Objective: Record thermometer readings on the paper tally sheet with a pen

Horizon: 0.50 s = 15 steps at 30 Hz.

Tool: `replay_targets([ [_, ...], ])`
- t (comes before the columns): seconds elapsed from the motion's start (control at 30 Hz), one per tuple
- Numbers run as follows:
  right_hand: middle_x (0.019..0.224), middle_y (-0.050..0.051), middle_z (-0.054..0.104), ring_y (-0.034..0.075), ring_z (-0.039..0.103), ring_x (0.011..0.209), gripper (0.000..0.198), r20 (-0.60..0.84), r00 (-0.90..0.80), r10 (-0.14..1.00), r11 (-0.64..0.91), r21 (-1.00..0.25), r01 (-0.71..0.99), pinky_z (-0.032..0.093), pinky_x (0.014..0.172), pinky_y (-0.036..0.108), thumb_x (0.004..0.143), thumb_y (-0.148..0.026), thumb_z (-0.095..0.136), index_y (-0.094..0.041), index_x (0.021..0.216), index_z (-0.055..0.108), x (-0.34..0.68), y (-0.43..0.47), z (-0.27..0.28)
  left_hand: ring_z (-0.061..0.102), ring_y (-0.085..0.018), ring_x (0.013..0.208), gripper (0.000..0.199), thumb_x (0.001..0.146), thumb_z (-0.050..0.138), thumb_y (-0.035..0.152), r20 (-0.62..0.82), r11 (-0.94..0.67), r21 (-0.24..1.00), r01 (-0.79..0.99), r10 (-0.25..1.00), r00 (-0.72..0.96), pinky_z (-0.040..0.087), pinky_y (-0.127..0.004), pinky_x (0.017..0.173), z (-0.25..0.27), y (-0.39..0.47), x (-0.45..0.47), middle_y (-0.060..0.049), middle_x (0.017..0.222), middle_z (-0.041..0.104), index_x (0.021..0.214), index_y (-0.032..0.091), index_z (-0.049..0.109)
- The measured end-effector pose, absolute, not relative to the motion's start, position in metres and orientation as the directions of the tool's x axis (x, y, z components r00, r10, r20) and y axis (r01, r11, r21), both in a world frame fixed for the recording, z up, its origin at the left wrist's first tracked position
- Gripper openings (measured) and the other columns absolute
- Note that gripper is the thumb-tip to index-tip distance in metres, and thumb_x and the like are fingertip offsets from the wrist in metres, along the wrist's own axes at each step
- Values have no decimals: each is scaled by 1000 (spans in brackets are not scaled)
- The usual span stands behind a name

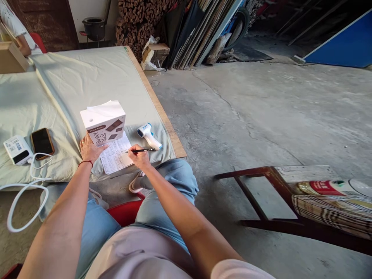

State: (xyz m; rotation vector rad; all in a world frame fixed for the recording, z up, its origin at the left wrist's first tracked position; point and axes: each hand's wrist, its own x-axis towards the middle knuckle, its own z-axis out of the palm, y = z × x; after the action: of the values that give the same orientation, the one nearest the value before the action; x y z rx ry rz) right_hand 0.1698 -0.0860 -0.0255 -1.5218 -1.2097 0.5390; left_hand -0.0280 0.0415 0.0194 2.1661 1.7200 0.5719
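A sheet of paper [114, 155] covered in small handwriting lies at the near edge of the cloth-covered table. My right hand [138, 157] is closed around a black pen [147, 150], with its tip end over the paper's right side. My left hand [90, 150] rests beside the lower left corner of a white printed box [106, 124]; its thumb stretches right along the paper's upper left edge, and the fingers are spread. That box stands just behind the sheet, with loose white paper [104, 107] on top. Right of it lies a white and blue handheld thermometer [149, 135].
A phone [42, 142] and a white device [18, 150] with a white cable [26, 185] lie at left. A cardboard box [12, 58] sits far left, near another person's arm [23, 44]. At right stands a wooden chair [267, 193] holding a bottle and plaid bag.
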Motion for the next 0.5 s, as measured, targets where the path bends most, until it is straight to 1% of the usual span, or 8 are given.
replay_targets([
  [0.1, 59, -1, 58, 14, 53, 56, 13, 268, 373, 888, 96, -902, 420, 45, 57, 27, 77, -33, 53, -24, 68, 53, 171, -85, -26, 35, -37, 143, 94, 66, 78, 55, 127, -247, 451, 858, 969, 212, 22, -53, 121, 15, 44, -30, -17, 144, 47, 143, 17, 40],
  [0.2, 59, -1, 58, 14, 53, 55, 13, 280, 362, 889, 105, -894, 435, 45, 57, 27, 77, -33, 53, -24, 68, 53, 170, -85, -28, 36, -37, 142, 87, 72, 70, 57, 149, -281, 457, 844, 959, 239, 22, -54, 121, 12, 45, -32, -17, 144, 48, 143, 17, 40],
  [0.3, 64, 1, 61, 15, 55, 58, 16, 367, 412, 834, 145, -867, 477, 47, 60, 29, 81, -35, 52, -23, 72, 56, 167, -87, -30, 37, -37, 141, 82, 77, 63, 55, 176, -320, 481, 816, 947, 267, 24, -55, 119, 14, 43, -34, -17, 143, 51, 145, 17, 39],
  [0.4, 76, 4, 66, 18, 61, 69, 24, 486, 471, 736, 193, -818, 542, 51, 71, 32, 91, -39, 47, -21, 85, 62, 169, -90, -27, 41, -38, 138, 84, 81, 56, 56, 221, -345, 542, 767, 938, 265, 28, -56, 116, 17, 40, -35, -17, 140, 54, 150, 16, 31],
  [0.5, 86, 6, 69, 21, 64, 84, 30, 551, 502, 666, 189, -776, 602, 50, 85, 37, 97, -40, 41, -20, 98, 63, 186, -91, -18, 45, -38, 134, 85, 86, 48, 60, 253, -337, 610, 718, 941, 227, 32, -56, 112, 18, 39, -36, -17, 138, 57, 154, 15, 23],
])
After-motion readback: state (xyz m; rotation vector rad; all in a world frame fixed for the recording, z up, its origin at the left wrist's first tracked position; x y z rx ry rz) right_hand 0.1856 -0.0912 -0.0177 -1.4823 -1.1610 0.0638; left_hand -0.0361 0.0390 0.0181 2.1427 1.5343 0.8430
